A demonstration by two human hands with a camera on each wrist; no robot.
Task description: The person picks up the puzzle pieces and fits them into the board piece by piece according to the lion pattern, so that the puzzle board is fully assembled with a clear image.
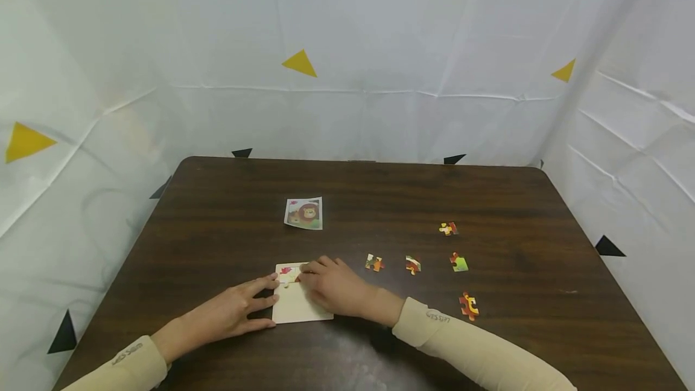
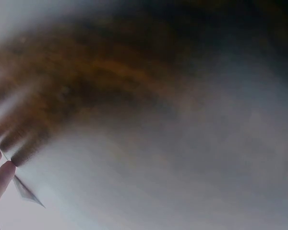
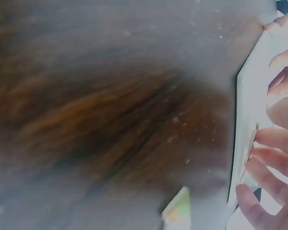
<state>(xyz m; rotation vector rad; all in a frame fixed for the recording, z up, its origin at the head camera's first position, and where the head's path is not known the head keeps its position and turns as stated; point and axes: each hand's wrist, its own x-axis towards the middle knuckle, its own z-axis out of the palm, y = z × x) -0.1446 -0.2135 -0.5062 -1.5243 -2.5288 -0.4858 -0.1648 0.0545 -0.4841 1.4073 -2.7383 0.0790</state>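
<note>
A pale square puzzle board [image 1: 301, 309] lies on the table, with a pink-and-cream puzzle piece [image 1: 288, 274] in its upper left part. My left hand [image 1: 230, 312] has its fingers spread, and their tips touch the board's left edge. Over the upper right of the board, my right hand [image 1: 336, 285] bends its fingers round a puzzle piece [image 3: 253, 139] set close against the board. Most of that piece is hidden under the fingers. The left wrist view is mostly blurred tabletop, with fingertips [image 2: 5, 175] at the board's edge.
Loose puzzle pieces lie right of the board: an orange-and-white one [image 1: 374, 262], a red-and-white one [image 1: 413, 265], a green one [image 1: 459, 262], a yellow-and-red one [image 1: 448, 228] and a red-and-yellow one [image 1: 469, 306]. Behind the board lies a lion picture card [image 1: 304, 214].
</note>
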